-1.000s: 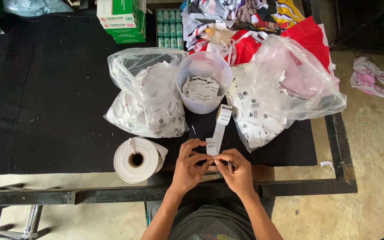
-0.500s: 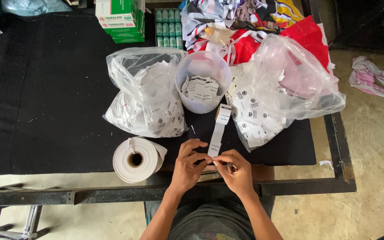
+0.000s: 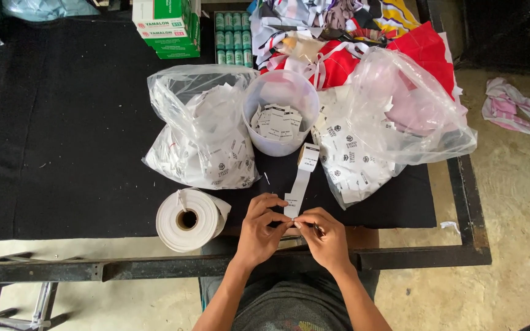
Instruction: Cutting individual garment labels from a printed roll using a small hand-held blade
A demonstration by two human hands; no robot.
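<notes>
Fingertips of both hands meet low in the middle of the frame, pinched together on the near end of a narrow white label strip [image 3: 300, 181]. The left hand [image 3: 264, 230] curls its thumb and forefinger closed on the strip's lower edge; the right hand [image 3: 325, 238] pinches the same end from the other side, knuckles bent, fingers touching those of the left. The strip is flat and papery and runs up toward a translucent plastic tub [image 3: 280, 110] holding loose printed tags. Lower left of the hands, a roll of white tape [image 3: 188, 219] lies on the black felt-like table cover [image 3: 62, 141]. Crinkled clear plastic bags [image 3: 200, 129] stuffed with white tags sit on either side of the tub. Crumpled fabric [image 3: 351, 37] in red, white and yellow lies at upper right.
</notes>
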